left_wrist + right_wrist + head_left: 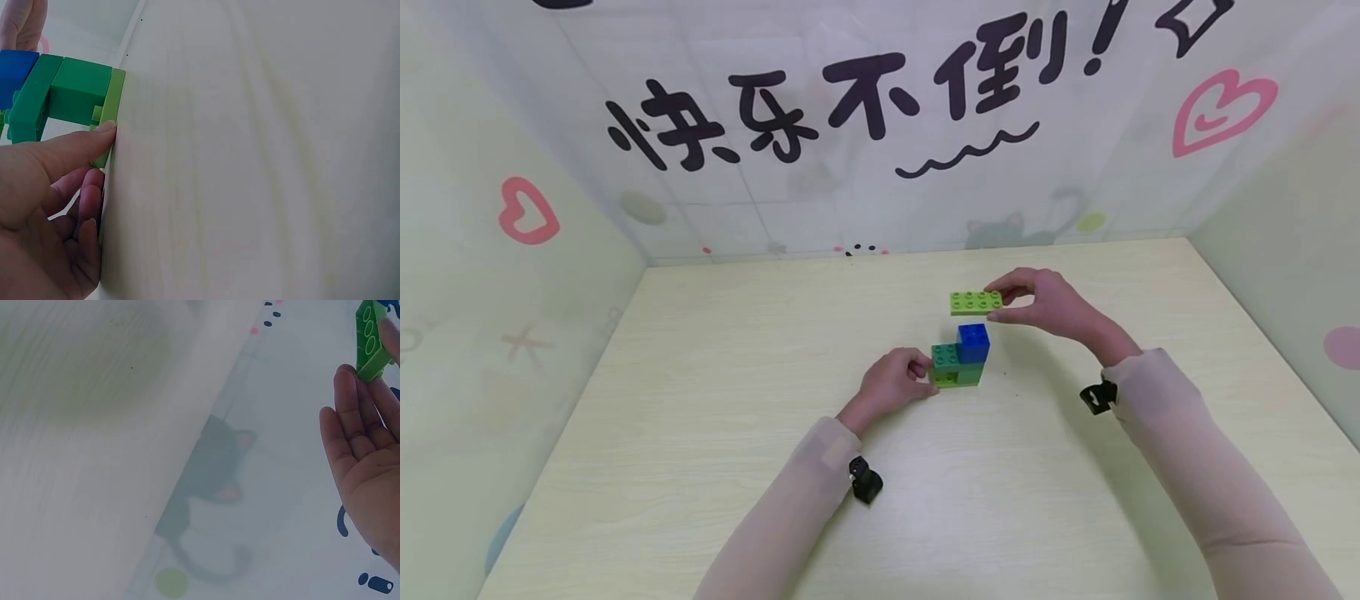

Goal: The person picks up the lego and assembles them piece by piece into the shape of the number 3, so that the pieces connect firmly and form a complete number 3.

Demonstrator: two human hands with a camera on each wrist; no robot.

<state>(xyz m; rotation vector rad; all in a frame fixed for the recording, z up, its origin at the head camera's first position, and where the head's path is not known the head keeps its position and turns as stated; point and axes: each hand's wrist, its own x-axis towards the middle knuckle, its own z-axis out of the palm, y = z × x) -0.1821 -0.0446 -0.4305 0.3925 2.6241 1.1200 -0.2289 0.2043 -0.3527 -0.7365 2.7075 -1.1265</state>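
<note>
Sleeves: pale, sheer sleeves (790,508) cover both forearms nearest the camera, each with a small black wrist camera (866,482) strapped on.
Left hand: the left hand (891,382) rests on the bench at the left side of the brick stack, its thumb (75,147) pressed against the bottom light green brick and the other fingers curled beneath; it grips the stack's base.
Brick stack: the brick stack (959,358) stands near the middle of the bench; a light green brick (957,379) lies at the bottom, a dark green brick (945,357) sits on it at the left, and a blue brick (973,342) rises highest at the right.
Flat brick: a light green flat brick (975,302) is held level in the air, just beyond and above the blue brick, not touching it.
Right hand: the right hand (1045,302) pinches the right end of the flat brick between thumb and fingers.
Bench: the pale wood-grain bench (715,400) carries the stack.
Walls: a far wall (865,192) bears black characters, a wavy line and a pink heart (1221,108); another heart (527,212) marks the left wall.
</note>
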